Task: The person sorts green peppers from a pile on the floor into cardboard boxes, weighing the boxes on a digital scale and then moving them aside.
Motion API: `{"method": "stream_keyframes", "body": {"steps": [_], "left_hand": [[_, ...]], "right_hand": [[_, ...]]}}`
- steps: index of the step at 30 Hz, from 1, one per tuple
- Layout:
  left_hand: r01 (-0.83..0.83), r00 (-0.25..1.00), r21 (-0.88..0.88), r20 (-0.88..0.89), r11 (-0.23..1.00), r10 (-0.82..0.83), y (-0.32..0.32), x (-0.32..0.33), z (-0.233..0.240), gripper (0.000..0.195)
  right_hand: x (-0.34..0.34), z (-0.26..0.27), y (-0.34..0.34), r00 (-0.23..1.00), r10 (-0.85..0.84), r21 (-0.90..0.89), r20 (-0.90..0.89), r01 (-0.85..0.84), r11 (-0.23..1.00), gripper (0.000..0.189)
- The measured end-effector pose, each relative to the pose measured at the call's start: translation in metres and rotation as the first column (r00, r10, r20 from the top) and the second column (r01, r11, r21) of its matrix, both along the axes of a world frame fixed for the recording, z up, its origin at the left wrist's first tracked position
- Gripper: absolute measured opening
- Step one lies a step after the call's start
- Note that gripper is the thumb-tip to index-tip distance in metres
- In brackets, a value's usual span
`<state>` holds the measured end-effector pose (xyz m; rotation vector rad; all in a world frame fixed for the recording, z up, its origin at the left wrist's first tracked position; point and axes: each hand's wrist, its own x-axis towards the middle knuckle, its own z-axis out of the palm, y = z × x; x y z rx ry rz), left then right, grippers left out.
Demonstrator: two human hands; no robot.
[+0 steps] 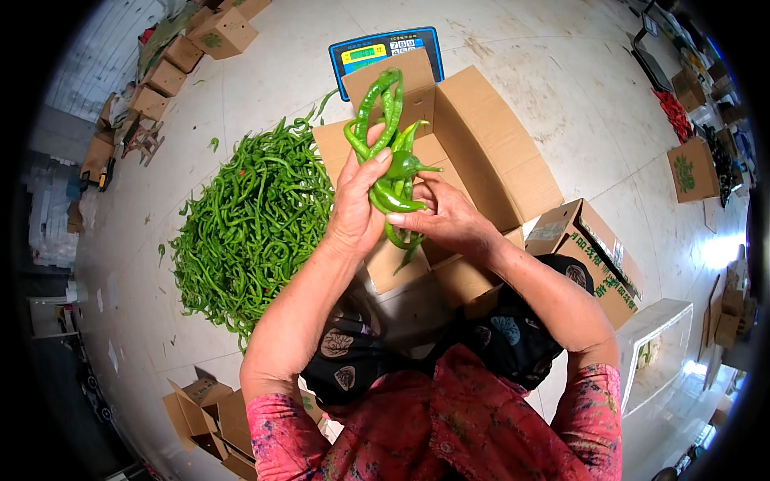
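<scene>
A bunch of long green chili peppers is gripped in my left hand, over the opening of a cardboard box. My right hand closes around the lower peppers of the same bunch, its thumb against a curved one. The box stands in front of me with its flaps folded outward; the part of its floor that shows is bare cardboard, and my hands hide the rest. Left of it lies a large heap of green chili peppers on the floor.
A digital scale display stands behind the box. A printed carton and a white foam box sit to the right. Opened cartons lie at lower left. More cartons line the upper left. Red peppers lie at far right.
</scene>
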<state>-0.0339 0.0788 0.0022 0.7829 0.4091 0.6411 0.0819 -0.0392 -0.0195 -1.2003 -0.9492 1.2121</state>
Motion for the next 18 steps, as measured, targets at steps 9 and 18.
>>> {"method": "stream_keyframes", "body": {"steps": [9,18], "left_hand": [[-0.040,0.998,-0.135,0.048,0.990,0.047,0.010,0.003,-0.014,0.053],[-0.198,0.976,-0.078,-0.105,0.977,0.190,0.001,0.018,-0.017,0.060]], "right_hand": [[0.002,-0.008,0.001,0.993,0.007,-0.010,0.117,-0.005,1.000,0.072],[-0.007,0.007,0.002,0.961,-0.261,-0.029,-0.086,0.260,0.965,0.034]]}}
